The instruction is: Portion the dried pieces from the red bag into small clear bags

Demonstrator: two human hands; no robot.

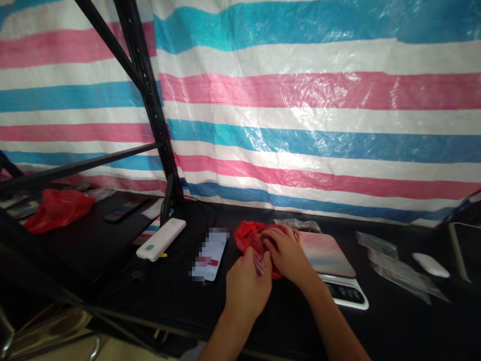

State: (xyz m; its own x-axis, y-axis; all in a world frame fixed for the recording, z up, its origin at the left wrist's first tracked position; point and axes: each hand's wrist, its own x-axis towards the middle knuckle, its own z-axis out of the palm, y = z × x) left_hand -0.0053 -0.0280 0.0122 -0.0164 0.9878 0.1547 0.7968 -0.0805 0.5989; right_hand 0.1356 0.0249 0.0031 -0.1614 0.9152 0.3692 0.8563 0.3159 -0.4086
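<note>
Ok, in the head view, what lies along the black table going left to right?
Red bag at far left → white power bank → phone → red bag under the hands → scale → clear bags → white mouse.

Both forearms reach forward from the lower edge and converge. The left hand [246, 288] is curled knuckles up, fingertips pinched together. The right hand [287, 253] lies palm down just beyond it, fingers bent, touching the left hand's fingertips.
</note>
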